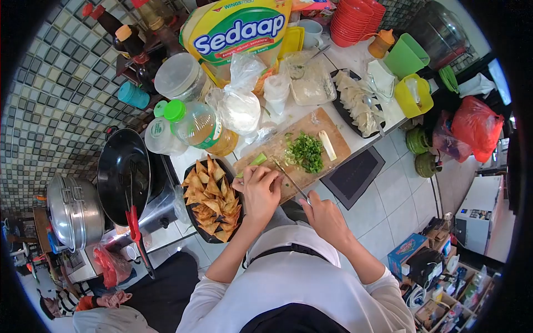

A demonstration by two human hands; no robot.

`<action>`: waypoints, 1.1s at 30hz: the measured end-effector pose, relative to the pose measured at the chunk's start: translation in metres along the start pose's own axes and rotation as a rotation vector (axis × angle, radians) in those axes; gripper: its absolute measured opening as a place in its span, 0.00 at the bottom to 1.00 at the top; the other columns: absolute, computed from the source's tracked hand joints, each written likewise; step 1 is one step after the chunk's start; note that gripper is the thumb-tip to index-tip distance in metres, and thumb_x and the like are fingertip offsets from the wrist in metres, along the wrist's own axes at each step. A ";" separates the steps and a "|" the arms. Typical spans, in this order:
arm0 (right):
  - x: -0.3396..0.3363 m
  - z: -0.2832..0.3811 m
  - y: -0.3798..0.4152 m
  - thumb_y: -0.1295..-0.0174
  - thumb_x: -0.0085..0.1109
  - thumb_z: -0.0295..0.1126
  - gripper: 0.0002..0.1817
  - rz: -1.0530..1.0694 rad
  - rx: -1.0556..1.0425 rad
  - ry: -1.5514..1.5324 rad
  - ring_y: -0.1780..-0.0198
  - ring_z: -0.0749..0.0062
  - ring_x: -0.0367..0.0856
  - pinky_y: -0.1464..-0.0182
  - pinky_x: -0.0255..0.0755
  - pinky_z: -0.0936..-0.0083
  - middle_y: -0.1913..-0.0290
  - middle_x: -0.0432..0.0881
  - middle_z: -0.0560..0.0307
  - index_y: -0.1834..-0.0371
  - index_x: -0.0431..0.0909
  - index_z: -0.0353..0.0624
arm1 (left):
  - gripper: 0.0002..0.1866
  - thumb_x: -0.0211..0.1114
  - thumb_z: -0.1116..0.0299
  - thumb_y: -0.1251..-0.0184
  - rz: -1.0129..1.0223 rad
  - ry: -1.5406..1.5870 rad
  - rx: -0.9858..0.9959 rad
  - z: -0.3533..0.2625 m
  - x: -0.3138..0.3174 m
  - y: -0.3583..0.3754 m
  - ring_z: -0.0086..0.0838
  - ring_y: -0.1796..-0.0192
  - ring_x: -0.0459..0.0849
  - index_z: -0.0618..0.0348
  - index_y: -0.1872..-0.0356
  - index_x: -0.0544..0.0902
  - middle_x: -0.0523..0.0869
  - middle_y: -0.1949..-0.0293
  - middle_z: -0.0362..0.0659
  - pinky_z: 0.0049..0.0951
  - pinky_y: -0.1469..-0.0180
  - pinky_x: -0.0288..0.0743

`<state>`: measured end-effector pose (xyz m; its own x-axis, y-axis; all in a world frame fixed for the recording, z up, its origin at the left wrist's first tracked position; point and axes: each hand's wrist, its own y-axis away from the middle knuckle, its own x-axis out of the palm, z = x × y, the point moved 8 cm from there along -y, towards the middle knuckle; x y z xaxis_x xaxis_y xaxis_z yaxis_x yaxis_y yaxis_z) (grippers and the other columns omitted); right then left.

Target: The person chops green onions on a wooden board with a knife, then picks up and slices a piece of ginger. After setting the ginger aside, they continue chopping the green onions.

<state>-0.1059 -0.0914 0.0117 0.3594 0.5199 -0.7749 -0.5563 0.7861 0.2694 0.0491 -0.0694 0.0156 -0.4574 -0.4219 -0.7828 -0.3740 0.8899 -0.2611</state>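
My left hand (260, 194) is closed over the near left part of a wooden cutting board (333, 130), fingers curled down on a green stalk (259, 159) that they partly hide. The handle of a knife (293, 181) is gripped in my right hand (326, 217). Its blade slants up to the left, its tip close to my left fingertips. A heap of chopped green leaves (305, 152) lies mid-board. To the right of the heap rests a pale white stalk (327, 145).
A black plate of fried triangular pastries (214, 194) stands left of the board. Behind are an oil bottle (194, 125), a bag of white powder (242, 114) and a plastic box (312, 89). A black plate of pale dumplings (358, 102) sits right, a black wok (123, 172) far left.
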 end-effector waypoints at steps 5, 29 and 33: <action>0.006 0.001 -0.009 0.31 0.49 0.42 0.17 -0.015 0.013 0.039 0.78 0.37 0.79 0.78 0.73 0.50 0.83 0.77 0.36 0.63 0.68 0.35 | 0.04 0.70 0.68 0.48 -0.045 -0.014 0.036 -0.004 0.000 0.002 0.32 0.53 0.73 0.48 0.71 0.84 0.80 0.68 0.30 0.47 0.51 0.54; -0.006 -0.003 0.008 0.30 0.48 0.43 0.19 0.003 0.027 -0.104 0.75 0.33 0.77 0.73 0.71 0.47 0.81 0.76 0.33 0.66 0.68 0.34 | 0.03 0.69 0.69 0.46 -0.077 0.001 0.042 -0.003 -0.004 0.003 0.33 0.53 0.74 0.51 0.70 0.85 0.80 0.68 0.32 0.48 0.51 0.52; -0.004 -0.002 0.008 0.30 0.48 0.42 0.18 0.013 0.044 -0.049 0.75 0.33 0.78 0.74 0.72 0.47 0.81 0.76 0.33 0.65 0.68 0.35 | 0.03 0.70 0.68 0.47 -0.087 -0.057 0.048 -0.006 -0.006 0.002 0.34 0.53 0.74 0.51 0.71 0.85 0.80 0.68 0.33 0.47 0.51 0.52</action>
<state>-0.1132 -0.0883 0.0156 0.3896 0.5448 -0.7426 -0.5275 0.7929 0.3049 0.0459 -0.0666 0.0232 -0.3781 -0.4886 -0.7864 -0.3704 0.8583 -0.3551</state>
